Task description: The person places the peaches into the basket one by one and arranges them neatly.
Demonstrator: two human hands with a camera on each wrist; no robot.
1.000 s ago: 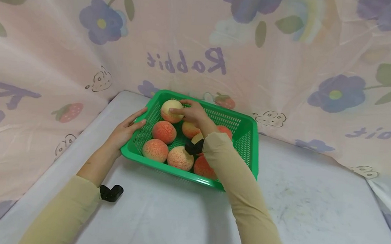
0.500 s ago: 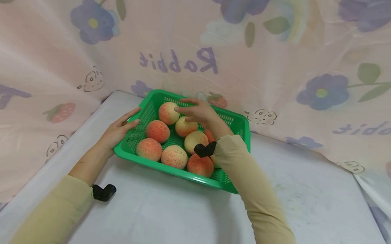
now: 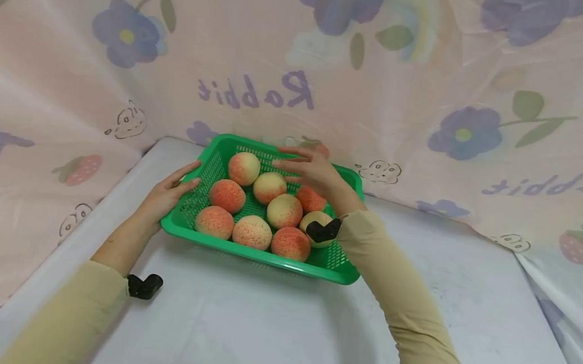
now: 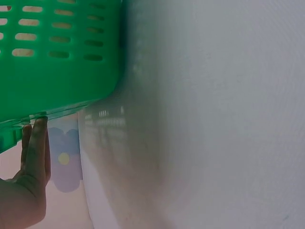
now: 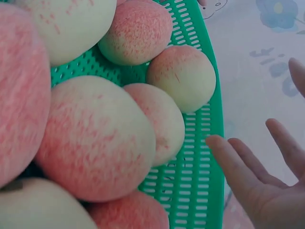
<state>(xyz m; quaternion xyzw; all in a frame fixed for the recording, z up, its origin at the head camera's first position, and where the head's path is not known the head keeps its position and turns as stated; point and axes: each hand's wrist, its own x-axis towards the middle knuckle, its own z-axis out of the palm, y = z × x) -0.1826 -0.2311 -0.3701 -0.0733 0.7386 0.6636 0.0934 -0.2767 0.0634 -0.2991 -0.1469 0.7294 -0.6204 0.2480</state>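
A green slotted plastic basket (image 3: 246, 252) holds several red-and-cream peaches. In the head view my left hand (image 3: 164, 198) touches the basket's left rim, thumb and fingers spread apart. The left wrist view shows straight fingers (image 4: 36, 150) of that hand against the basket's edge. My right hand (image 3: 317, 171) hovers above the back of the basket, fingers extended and nothing held. A peach (image 3: 244, 168) lies in the back left corner, left of the right fingertips. Below that hand is a red peach (image 3: 311, 199), partly covered. A pale peach (image 3: 318, 229) is partly hidden by the right wrist camera.
The basket stands on a white-covered table (image 3: 241, 314), close to a patterned curtain (image 3: 388, 110) at the back. The curtain also runs along the left side. A black wrist camera (image 3: 145, 287) sticks out from the left sleeve.
My right hand has let go of the back left peach and moved right, fingers spreading. The left hand has stayed at the rim. The whole scene has shifted slightly left in view.
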